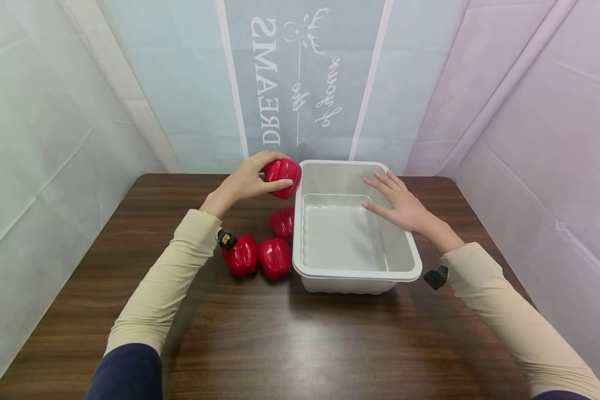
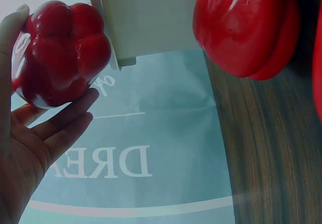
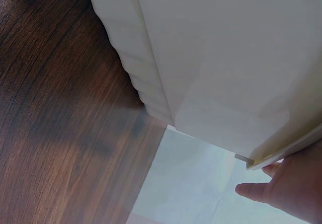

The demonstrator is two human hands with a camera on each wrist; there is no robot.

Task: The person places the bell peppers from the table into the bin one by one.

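My left hand [image 1: 250, 180] grips a red bell pepper [image 1: 283, 178] between thumb and fingers, raised beside the left rim of a white plastic bin [image 1: 347, 233]. In the left wrist view the lobed end of this bell pepper [image 2: 63, 53] faces the camera. My right hand [image 1: 397, 203], fingers spread and straight, is over the bin's right rim; in the right wrist view the hand [image 3: 297, 183] is right at the rim's outer edge. The bin's inside shows only its bare floor. Three more red bell peppers [image 1: 275, 259] sit on the table just left of the bin.
The dark wood-grain table [image 1: 300, 344] carries the bin and peppers. A grey-blue cloth [image 1: 305, 72] with mirrored lettering hangs behind the table's back edge. Pale cloth walls [image 1: 540, 128] close in both sides. Each wrist wears a small black camera [image 1: 436, 277].
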